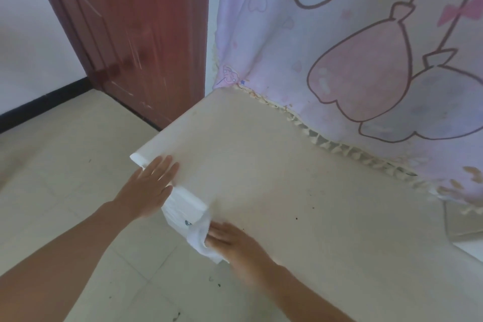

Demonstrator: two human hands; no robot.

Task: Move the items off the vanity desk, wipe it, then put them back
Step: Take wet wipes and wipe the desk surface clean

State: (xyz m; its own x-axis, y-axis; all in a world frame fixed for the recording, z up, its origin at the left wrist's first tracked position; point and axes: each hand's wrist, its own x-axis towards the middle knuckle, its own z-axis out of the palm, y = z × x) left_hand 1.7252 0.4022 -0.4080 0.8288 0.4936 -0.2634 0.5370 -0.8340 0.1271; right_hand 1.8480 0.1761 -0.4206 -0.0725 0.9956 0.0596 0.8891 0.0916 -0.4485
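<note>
Here, the head view, looking down at a desk corner.

Item 1: vanity desk [261, 165]. Cream top with a white front edge, running from the far left corner to the lower right. A few dark specks [296, 218] lie on the top near the front.

Item 2: left hand [149, 185]. Fingers straight and together, palm down, laid flat on the desk's front edge near its left corner. It grips nothing.

Item 3: right hand [235, 246]. Motion-blurred. Its fingers look stretched flat, pressing on the white cloth at the front edge, to the right of the left hand. No curl around the cloth is visible.

Item 4: white cloth [201, 239]. Crumpled, under and ahead of the right fingertips, draped partly over the desk's front edge.

Item 5: small metal fitting [187, 223]. It sits on the white front panel below the edge, between the two hands.

Item 6: curtain [339, 34]. Pale pink and white with a heart-balloon print. It hangs behind the desk, and its tasselled fringe [326, 141] rests along the back of the top.

Item 7: dark red door [130, 21]. It stands to the left of the curtain.

Item 8: tiled floor [65, 178]. Pale tiles, with a black skirting strip [39, 102] at the wall.
</note>
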